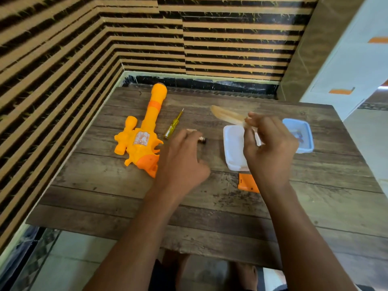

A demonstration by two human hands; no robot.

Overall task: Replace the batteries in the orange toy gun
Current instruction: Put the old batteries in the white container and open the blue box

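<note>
The orange toy gun [142,141] lies flat on the wooden bench [105,185], on the left side, barrel pointing away toward the striped wall [63,59], handle end nearest the person. Just right of the barrel lies a yellow screwdriver [173,127], tip pointing away, apart from the gun.

The left hand [182,158] is palm-down near the bench's middle, right beside the gun's handle end, fingers bent over a small battery [202,140] whose dark end pokes out past the fingertips. Thumb is spread off to the side; can't tell whether that grip is clamped on the battery or the fingers just rest on it.

The right hand [270,148] is raised above a white lid [234,148], w/ its grip closed: fingertips pinch a tan piece [226,115] that sticks out to the left, too motion-blurred to identify, poss. thin plastic.

Behind the right hand sits a blue tub [310,141] w/ small dark bits inside, touching or just beside the lid. An orange cover [247,182] lies flat near the lid's close edge, partly under the right wrist.
</note>
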